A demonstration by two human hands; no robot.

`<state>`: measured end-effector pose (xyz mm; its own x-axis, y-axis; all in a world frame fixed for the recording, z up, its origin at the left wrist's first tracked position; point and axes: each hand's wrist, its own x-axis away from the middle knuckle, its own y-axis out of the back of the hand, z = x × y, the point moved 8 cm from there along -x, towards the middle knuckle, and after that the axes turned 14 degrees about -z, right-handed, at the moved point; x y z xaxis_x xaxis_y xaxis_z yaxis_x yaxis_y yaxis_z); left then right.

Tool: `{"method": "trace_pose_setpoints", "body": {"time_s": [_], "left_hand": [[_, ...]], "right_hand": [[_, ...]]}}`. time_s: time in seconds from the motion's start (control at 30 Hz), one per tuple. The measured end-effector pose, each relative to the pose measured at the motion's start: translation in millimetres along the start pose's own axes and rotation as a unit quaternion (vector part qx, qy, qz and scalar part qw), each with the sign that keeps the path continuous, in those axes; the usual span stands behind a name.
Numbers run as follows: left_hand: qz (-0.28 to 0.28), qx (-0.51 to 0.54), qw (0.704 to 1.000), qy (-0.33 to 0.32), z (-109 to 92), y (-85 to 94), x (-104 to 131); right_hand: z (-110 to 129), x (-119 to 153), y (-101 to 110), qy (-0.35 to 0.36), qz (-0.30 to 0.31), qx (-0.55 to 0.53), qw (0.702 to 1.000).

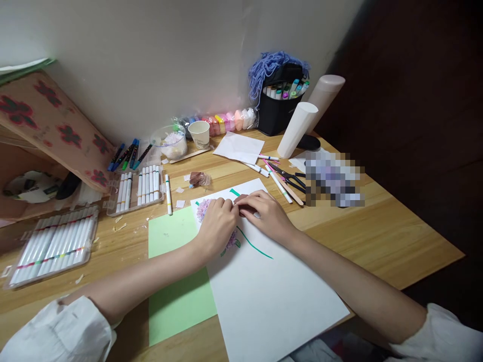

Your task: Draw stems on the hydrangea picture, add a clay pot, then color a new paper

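Both hands meet over a sheet of white paper. My left hand is closed, fingers curled and pinched at the tips. My right hand is bent, its thumb and fingertips pressed together against the left fingertips. Whatever they pinch is too small or hidden to name; a brown patch shows behind the right fingers. On the paper, partly covered by my left hand, are pinkish-purple textured flower clusters with green leaves. A curved green line runs down to the right. Under the white sheet's left side lies green paper.
Marker cases and loose markers lie left. Brown clay in plastic wrap, a paper cup and a plastic bowl sit behind. To the right are scissors, a white cylinder and a black marker holder.
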<state>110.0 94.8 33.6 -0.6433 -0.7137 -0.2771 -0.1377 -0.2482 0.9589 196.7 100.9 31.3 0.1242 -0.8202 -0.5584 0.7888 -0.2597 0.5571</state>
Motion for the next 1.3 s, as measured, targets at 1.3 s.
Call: {"method": "trace_pose_setpoints", "body": {"time_s": [1.3], "left_hand": [[0.045,0.281,0.958,-0.041,66,-19.0,-12]], "right_hand": [[-7,13,9,0.123,0.143,-0.069,0.980]]}}
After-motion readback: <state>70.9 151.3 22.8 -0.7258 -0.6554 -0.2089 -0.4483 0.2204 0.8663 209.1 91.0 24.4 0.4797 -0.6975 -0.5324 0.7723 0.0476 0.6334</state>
